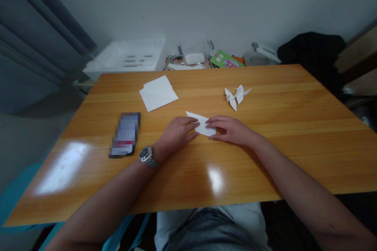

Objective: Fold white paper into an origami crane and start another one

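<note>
Bench (279,110): glossy, honey-coloured wood, wide across the view; everything told below is on it or over it.
Right arm (294,180): bare, slanting in from the lower right corner, the forearm angled inward towards the middle.
Left arm (112,196): bare, rising from the lower left, the forearm angled inward and crossing the bench's near edge.
Left hand (178,131): knuckles up, wrist low, fingers slightly bent and pointing right; the grip is narrow, fingers on top of the folded paper (202,127) and thumb by its lower edge, holding its left part.
Right hand (232,129): mirrors the other, fingers pointing left; the grip is narrow, fingertips on the paper's upper face, thumb at its lower right corner, holding that end.
Sheets (159,93): white, overlapping askew, lying flat beyond the left hand.
Phone (126,133): dark-edged, lying left of the left hand, its screen pixelated.
Folded paper: white, with a pointed upper left corner, between the two hands near the middle of the bench.
Paper figures (240,95): white, winglike points, beyond the right hand.
Watch (147,156): silver metal band, dark dial, on the left wrist.
</note>
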`<state>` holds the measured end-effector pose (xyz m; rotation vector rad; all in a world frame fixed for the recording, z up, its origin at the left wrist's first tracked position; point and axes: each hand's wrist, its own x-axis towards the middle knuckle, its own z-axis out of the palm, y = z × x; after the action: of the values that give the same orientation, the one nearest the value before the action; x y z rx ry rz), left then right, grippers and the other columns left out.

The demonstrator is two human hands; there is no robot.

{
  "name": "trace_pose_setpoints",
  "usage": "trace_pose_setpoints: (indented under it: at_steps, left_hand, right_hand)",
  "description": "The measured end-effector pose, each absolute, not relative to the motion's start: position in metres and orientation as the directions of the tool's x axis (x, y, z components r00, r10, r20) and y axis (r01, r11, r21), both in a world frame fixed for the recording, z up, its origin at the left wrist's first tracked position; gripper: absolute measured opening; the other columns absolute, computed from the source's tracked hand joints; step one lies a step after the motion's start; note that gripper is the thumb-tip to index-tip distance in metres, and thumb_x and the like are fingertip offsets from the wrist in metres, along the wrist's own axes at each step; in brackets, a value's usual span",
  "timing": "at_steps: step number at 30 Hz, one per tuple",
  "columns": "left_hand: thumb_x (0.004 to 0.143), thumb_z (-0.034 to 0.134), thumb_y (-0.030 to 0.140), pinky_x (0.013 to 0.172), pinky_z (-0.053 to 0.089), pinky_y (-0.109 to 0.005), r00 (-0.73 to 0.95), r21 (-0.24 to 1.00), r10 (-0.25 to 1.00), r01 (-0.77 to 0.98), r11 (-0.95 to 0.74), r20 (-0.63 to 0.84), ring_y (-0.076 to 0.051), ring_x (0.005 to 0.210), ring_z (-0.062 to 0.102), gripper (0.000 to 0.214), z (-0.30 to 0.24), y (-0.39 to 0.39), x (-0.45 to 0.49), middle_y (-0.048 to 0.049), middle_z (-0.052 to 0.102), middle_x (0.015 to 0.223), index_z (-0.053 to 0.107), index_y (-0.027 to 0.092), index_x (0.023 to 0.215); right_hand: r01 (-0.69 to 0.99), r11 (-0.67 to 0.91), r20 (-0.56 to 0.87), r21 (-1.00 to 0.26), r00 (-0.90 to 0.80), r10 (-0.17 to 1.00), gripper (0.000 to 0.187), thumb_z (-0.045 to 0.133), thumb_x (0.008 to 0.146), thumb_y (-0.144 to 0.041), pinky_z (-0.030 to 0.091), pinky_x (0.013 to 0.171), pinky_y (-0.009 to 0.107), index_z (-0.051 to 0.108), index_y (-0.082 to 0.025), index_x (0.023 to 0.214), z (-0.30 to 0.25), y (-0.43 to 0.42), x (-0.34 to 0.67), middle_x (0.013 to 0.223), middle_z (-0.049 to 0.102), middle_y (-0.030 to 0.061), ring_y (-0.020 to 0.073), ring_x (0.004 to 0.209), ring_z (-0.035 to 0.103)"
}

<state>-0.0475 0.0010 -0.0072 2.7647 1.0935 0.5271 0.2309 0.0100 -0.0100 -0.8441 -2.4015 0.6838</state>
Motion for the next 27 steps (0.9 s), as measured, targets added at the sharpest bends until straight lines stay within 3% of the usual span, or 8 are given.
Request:
trace_pose_setpoints:
  at_steps: [13, 21, 27]
  left_hand:
    - [0.103, 0.058, 0.036, 0.096, 0.053, -0.043, 0.67, 0.214, 0.697, 0.663, -0.717, 0.256, -0.026, 0.11, 0.068, 0.03, -0.0024, -0.0001, -0.0422, -0.01, 0.071, 0.127, 0.071, 0.019, 0.124]
    - [0.103, 0.057, 0.035, 0.105, 0.054, -0.043, 0.666, 0.322, 0.696, 0.619, -0.716, 0.268, -0.025, 0.118, 0.069, 0.032, -0.0069, -0.0008, -0.047, -0.0104, 0.069, 0.135, 0.069, 0.018, 0.127]
    - [0.105, 0.05, 0.032, 0.107, 0.055, -0.038, 0.723, 0.35, 0.641, 0.549, -0.759, 0.257, -0.022, 0.123, 0.068, 0.029, -0.0064, -0.0029, -0.0513, -0.0075, 0.068, 0.138, 0.071, 0.02, 0.122]
  right_hand:
    - [0.412, 0.667, 0.228, -0.62, -0.719, 0.657, 0.045, 0.08, 0.085, -0.03, 0.05, 0.11, 0.047, 0.07, -0.028, 0.129, -0.0063, 0.0097, 0.2325, 0.136, 0.066, 0.0105, 0.0264, 0.126, 0.063]
    - [0.436, 0.615, 0.251, -0.657, -0.643, 0.724, 0.018, 0.064, 0.095, -0.026, 0.054, 0.102, 0.043, 0.072, -0.025, 0.112, -0.0045, 0.0084, 0.23, 0.124, 0.073, 0.0093, 0.0233, 0.114, 0.069]
    - [0.44, 0.639, 0.3, -0.631, -0.621, 0.724, 0.017, 0.057, 0.1, -0.027, 0.055, 0.097, 0.041, 0.071, -0.023, 0.11, -0.0055, 0.0126, 0.2328, 0.116, 0.073, 0.0093, 0.0223, 0.107, 0.069]
